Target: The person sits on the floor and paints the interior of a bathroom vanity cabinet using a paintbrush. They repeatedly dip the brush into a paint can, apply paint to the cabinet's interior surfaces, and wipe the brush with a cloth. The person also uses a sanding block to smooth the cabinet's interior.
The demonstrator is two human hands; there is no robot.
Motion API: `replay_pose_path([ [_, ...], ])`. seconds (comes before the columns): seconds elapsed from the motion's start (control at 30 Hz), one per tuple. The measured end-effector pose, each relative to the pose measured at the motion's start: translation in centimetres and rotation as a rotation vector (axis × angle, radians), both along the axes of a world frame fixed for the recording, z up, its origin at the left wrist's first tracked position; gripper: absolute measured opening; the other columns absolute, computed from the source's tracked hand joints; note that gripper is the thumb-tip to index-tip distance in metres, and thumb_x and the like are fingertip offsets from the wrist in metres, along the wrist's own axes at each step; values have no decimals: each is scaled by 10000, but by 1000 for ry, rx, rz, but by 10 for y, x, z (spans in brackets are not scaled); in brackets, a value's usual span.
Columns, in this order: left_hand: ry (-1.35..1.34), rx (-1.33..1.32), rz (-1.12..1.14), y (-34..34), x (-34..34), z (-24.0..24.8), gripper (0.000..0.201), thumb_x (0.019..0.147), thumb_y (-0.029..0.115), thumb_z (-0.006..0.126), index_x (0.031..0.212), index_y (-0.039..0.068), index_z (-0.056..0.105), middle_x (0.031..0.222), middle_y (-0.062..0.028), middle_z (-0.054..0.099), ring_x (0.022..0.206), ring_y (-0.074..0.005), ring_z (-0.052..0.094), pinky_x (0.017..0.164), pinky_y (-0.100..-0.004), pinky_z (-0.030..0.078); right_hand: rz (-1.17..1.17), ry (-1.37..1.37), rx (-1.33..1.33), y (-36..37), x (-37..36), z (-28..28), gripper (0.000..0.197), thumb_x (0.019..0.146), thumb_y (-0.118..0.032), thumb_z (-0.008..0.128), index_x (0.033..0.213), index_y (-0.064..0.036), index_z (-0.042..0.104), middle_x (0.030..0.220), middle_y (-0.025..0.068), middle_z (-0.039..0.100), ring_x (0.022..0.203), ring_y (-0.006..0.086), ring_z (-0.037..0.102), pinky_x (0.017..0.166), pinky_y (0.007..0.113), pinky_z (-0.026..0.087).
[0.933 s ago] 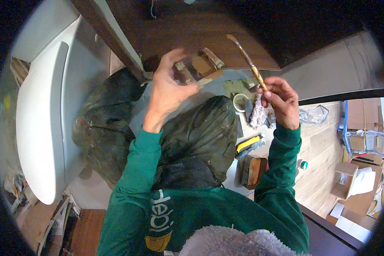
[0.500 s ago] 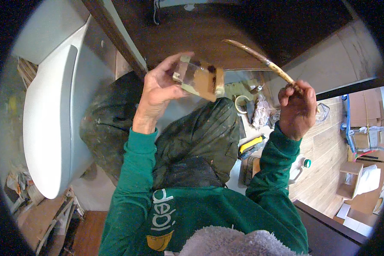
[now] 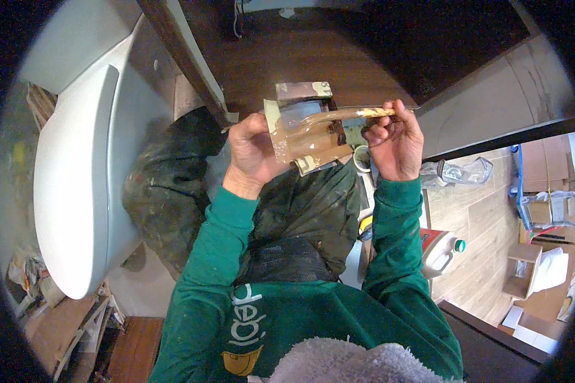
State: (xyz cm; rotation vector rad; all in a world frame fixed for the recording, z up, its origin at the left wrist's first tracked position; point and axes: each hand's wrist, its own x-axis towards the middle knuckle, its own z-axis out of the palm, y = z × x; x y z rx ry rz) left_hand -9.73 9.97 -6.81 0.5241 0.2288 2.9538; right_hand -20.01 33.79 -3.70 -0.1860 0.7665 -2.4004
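My left hand (image 3: 252, 150) grips the left side of a small see-through box-like tray (image 3: 292, 133). Strips of pale tape run along the tray's edges, and wet brown paint or stain coats its inside. Between the fingers and thumb of my right hand (image 3: 397, 143) is a slender paintbrush (image 3: 367, 112) with a stained, light wooden handle. The brush lies nearly level, its brown tip end over or in the tray; whether it touches the paint I cannot tell. Both hands are raised above my knees in dark trousers (image 3: 300, 210).
Ahead stands a dark wooden panel (image 3: 287, 60). A white rounded lid (image 3: 73, 185) is close on the left. To the right, a jug with a green cap (image 3: 442, 251) and a clear plastic bag (image 3: 469, 170) rest on the wood-look floor (image 3: 476, 220). A tape roll (image 3: 361, 158) is partly hidden.
My right hand has moved left and down, turning the brush level and bringing its tip to the tray. The left hand has shifted slightly right and tilted the tray, showing its inside.
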Motion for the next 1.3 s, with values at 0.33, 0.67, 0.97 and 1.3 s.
replay_pose_path([
  [0.33, -122, -170, 123, -3, 6, 4, 546, 807, 251, 613, 1254, -62, 609, 1236, -197, 655, 1153, -342, 615, 1044, -506, 477, -151, 97, 34, 15, -15, -19, 145, 963, -219, 635, 978, -78, 667, 900, 35, 685, 749, 140, 614, 636, 301, 462],
  [0.67, -261, -364, 235, 4, 5, 10, 208, 812, 218, 626, 696, 101, 497, 838, -51, 586, 864, -225, 589, 877, -433, 508, -238, 224, 108, 39, -20, -17, 171, 970, -216, 619, 995, -47, 635, 859, 47, 654, 744, 138, 604, 624, 298, 464],
  [0.97, -315, -347, 242, 6, 6, 14, 190, 823, 234, 623, 851, 46, 616, 979, -107, 665, 991, -278, 626, 966, -461, 497, -303, 244, 62, 58, -18, -10, 205, 960, -232, 607, 1015, -36, 630, 894, 66, 657, 776, 158, 599, 689, 293, 490],
  [1.3, -191, -229, 156, 15, 2, 6, 425, 852, 258, 601, 1153, -33, 669, 1189, -166, 675, 1117, -324, 626, 1024, -495, 474, -134, 124, -3, 27, 0, -32, 214, 882, -205, 651, 1017, -40, 638, 985, 146, 677, 813, 262, 662, 788, 406, 553],
])
